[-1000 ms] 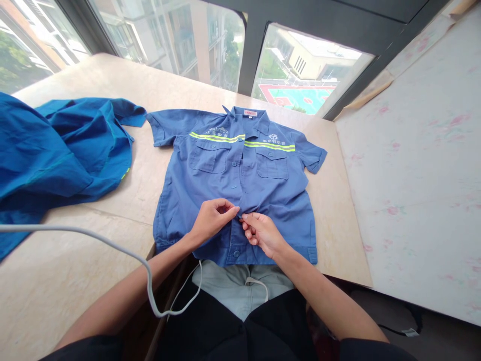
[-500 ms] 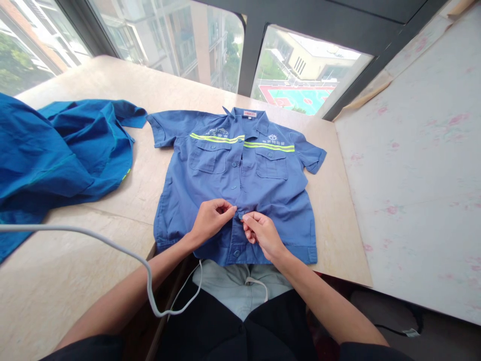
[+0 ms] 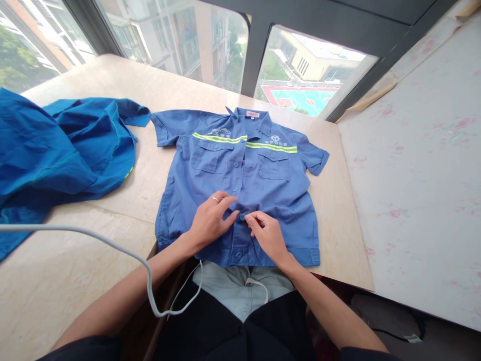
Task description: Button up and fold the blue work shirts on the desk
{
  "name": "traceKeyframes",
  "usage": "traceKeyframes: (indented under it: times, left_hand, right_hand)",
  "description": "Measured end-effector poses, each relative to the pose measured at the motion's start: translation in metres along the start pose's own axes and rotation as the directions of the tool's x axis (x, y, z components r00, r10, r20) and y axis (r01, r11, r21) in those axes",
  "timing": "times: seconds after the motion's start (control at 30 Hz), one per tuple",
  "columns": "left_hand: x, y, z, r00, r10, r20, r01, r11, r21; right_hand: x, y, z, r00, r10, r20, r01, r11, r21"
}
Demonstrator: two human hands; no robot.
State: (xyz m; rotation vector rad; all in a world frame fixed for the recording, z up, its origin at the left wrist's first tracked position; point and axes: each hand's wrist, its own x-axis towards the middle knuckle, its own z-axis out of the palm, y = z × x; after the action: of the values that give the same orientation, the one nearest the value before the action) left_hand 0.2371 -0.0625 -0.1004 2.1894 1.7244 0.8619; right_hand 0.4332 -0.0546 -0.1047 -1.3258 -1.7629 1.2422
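A blue short-sleeved work shirt (image 3: 218, 195) with yellow-green reflective stripes lies front up, its collar away from me. My left hand (image 3: 212, 218), a ring on one finger, rests over the lower front with thumb and fingers apart, left of a button (image 3: 242, 217). On the other side of that button, my right hand (image 3: 266, 233) has its fingertips pinched together at the front placket of the shirt. The exact bit of cloth between them is partly hidden. Another button (image 3: 238, 255) sits lower, at the hem.
A second blue garment (image 3: 75, 150) lies crumpled on the pale tabletop (image 3: 112, 220) to the left. A grey-white cable (image 3: 124, 252) loops across the lower left. Windows (image 3: 300, 75) stand behind the table, and a floral-patterned white panel (image 3: 413, 190) borders it on the right.
My left hand's pinch has opened, its thumb and fingers now spread beside the button. The right hand stays pinched at almost the same spot. The whole view has shifted slightly.
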Motion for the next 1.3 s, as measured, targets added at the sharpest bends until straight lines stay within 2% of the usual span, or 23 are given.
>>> traceKeyframes:
  times: [0.1,0.17,0.23,0.3,0.4,0.5,0.6,0.73,0.87,1.0,1.13,1.2,1.3]
  left_hand:
    - [0.000,-0.002,-0.002,0.965,0.240,0.110,-0.253,0.959,0.127]
    - [-0.002,-0.004,0.000,0.927,0.300,0.224,-0.338,0.929,0.153]
    - [-0.005,-0.007,0.006,0.906,0.295,0.303,-0.358,0.916,0.179]
    - [-0.009,-0.010,0.012,0.902,0.257,0.346,-0.342,0.915,0.212]
    - [-0.014,-0.014,0.019,0.902,0.229,0.367,-0.327,0.916,0.231]
    - [-0.015,-0.015,0.021,0.904,0.224,0.363,-0.320,0.919,0.230]
    - [-0.015,-0.017,0.021,0.910,0.213,0.355,-0.309,0.921,0.239]
    - [-0.015,-0.027,0.020,0.933,0.176,0.313,-0.269,0.920,0.286]
    - [-0.011,-0.048,0.016,0.966,0.113,0.233,-0.192,0.914,0.356]
    - [-0.005,-0.065,0.012,0.985,0.065,0.160,-0.124,0.910,0.395]
    - [0.005,-0.073,0.003,0.993,0.049,0.105,-0.085,0.924,0.374]
    - [0.017,-0.077,-0.003,0.994,0.024,0.104,-0.059,0.935,0.350]
    - [0.046,-0.081,-0.014,0.995,-0.039,0.094,0.005,0.943,0.334]
  right_hand:
    - [0.006,-0.003,-0.014,0.975,-0.201,-0.094,0.177,0.961,-0.212]
    - [0.014,0.000,-0.023,0.925,-0.367,-0.100,0.310,0.880,-0.360]
    - [0.023,0.008,-0.032,0.883,-0.467,-0.041,0.385,0.772,-0.506]
    - [0.031,0.024,-0.038,0.888,-0.460,0.016,0.363,0.679,-0.638]
    - [0.035,0.055,-0.045,0.942,-0.337,0.014,0.223,0.592,-0.775]
    - [0.030,0.079,-0.052,0.963,-0.270,0.003,0.151,0.528,-0.836]
    - [0.018,0.089,-0.058,0.966,-0.257,-0.026,0.106,0.487,-0.867]
    - [-0.002,0.093,-0.059,0.961,-0.271,-0.052,0.079,0.450,-0.889]
    - [-0.017,0.094,-0.058,0.956,-0.289,-0.055,0.075,0.420,-0.905]
    - [-0.018,0.078,-0.066,0.975,-0.223,-0.016,0.078,0.406,-0.911]
    - [0.009,0.045,-0.086,0.994,-0.108,-0.029,0.028,0.493,-0.870]
    - [0.033,0.032,-0.094,0.992,-0.121,-0.045,0.030,0.552,-0.833]
    - [0.080,0.019,-0.097,0.983,-0.182,-0.006,0.107,0.603,-0.791]
